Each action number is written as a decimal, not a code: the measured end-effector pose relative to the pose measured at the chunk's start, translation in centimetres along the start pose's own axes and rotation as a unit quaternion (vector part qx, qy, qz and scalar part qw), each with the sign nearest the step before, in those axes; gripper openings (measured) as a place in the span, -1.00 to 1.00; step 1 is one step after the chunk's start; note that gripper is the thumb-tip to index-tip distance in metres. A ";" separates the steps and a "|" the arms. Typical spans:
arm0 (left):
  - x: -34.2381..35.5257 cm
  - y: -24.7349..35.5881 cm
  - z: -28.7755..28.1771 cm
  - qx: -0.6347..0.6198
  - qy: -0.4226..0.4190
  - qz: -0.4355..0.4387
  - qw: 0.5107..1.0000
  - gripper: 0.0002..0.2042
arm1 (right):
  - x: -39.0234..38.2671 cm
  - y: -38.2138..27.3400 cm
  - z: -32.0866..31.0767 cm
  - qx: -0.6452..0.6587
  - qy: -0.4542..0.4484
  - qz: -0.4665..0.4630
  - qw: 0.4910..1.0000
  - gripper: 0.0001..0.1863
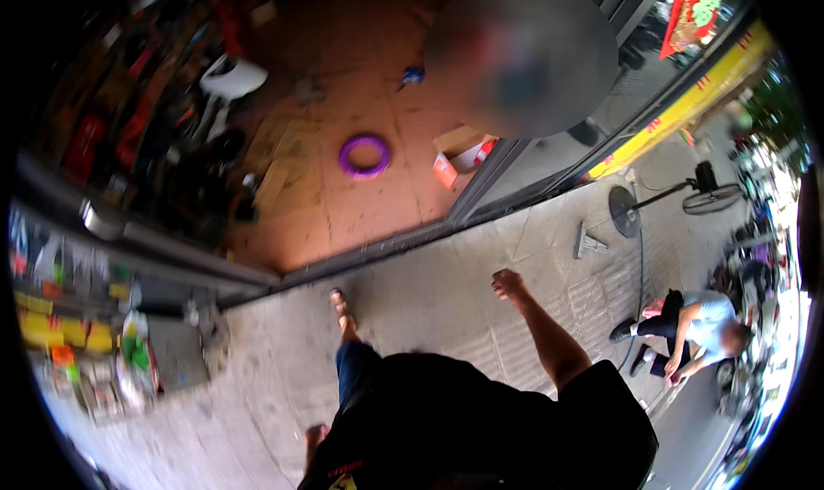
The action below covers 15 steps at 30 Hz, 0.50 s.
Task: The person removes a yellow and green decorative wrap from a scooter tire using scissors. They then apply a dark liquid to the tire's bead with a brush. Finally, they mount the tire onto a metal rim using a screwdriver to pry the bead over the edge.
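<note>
My right hand (508, 284) swings out ahead of me over the pavement, its fingers curled into a loose fist with nothing seen in it. Low beside my body, only part of my left hand (317, 437) shows, and its fingers cannot be made out. Neither hand touches anything that I can see. Ahead lies a doorway with a dark metal sill (369, 254). Beyond it, a purple ring (344, 159) rests on the reddish floor (326, 215). An open cardboard box (464, 138) stands just inside, near the door frame.
A standing fan (625, 212) and a small grey metal stand (589, 242) are on the pavement to the right. A person (708, 323) sits low there, near a hose (641, 267). Shelves of goods (77, 335) line the left. A round blurred patch hides part of the doorway.
</note>
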<state>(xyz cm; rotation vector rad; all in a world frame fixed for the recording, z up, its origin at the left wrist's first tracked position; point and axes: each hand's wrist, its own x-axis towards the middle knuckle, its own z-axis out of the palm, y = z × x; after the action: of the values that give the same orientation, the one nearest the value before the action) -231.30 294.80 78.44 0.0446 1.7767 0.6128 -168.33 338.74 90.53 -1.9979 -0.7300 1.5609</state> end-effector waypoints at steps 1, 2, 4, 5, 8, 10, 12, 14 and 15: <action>3.4 5.3 2.4 0.014 0.015 -0.041 0.999 -0.81 | 5.0 1.0 0.1 0.073 -0.056 -0.033 0.995 -0.81; 6.5 10.5 2.7 0.018 0.032 -0.045 0.998 -0.81 | 8.4 -1.3 4.1 0.009 -0.035 -0.010 0.999 -0.84; 14.8 22.5 5.9 0.035 0.015 -0.029 0.999 -0.82 | 16.3 0.3 6.0 0.161 -0.102 0.121 0.974 -0.86; 18.2 28.6 6.7 0.044 0.011 -0.013 0.999 -0.82 | 17.6 0.9 9.7 0.085 -0.027 0.064 0.994 -0.89; 27.1 48.8 7.5 0.056 0.043 0.091 0.993 -0.81 | 18.0 -4.9 17.0 -0.132 -0.096 0.018 0.986 -0.86; 31.0 63.7 10.2 0.052 0.035 0.235 0.970 -0.81 | 20.5 -7.8 16.9 -0.185 -0.100 -0.007 0.978 -0.81; 29.8 79.1 17.6 0.136 0.034 0.284 0.948 -0.81 | 23.4 -10.3 16.2 -0.091 -0.055 0.124 0.987 -0.73; 26.4 93.5 24.9 0.210 0.062 0.268 0.938 -0.77 | 29.0 -13.7 15.7 -0.016 -0.017 0.182 0.983 -0.75; 29.6 98.3 26.4 0.204 0.071 0.266 0.940 -0.79 | 32.9 -15.4 15.6 0.017 -0.005 0.202 0.979 -0.75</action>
<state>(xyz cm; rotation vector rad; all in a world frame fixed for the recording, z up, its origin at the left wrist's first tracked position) -243.90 399.48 89.46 0.8055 2.0189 0.6254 -178.58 373.26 74.25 -2.2123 -0.3061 1.7922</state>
